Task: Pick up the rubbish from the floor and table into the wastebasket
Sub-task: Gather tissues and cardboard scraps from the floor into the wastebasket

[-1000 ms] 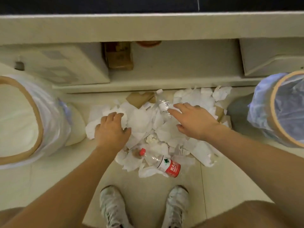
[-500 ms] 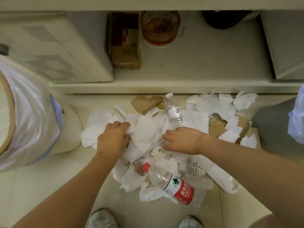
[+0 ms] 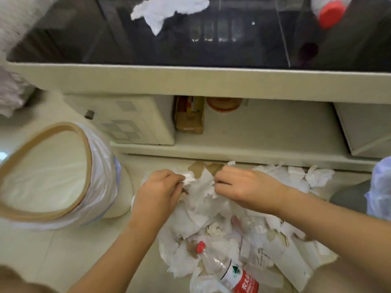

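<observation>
Pale tiled floor [image 3: 53, 256]. Cream low table with dark glossy tabletop [image 3: 211, 43], lower shelf [image 3: 264, 132] holding a white box [image 3: 135, 121], cardboard carton [image 3: 189, 115].

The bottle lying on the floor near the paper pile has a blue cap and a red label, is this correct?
Not quite. In the head view the bottle lying on the floor near the paper pile has a red cap, not blue. Its label is red, as you say.

Bare forearms, no sleeves, rings, watch.
</observation>
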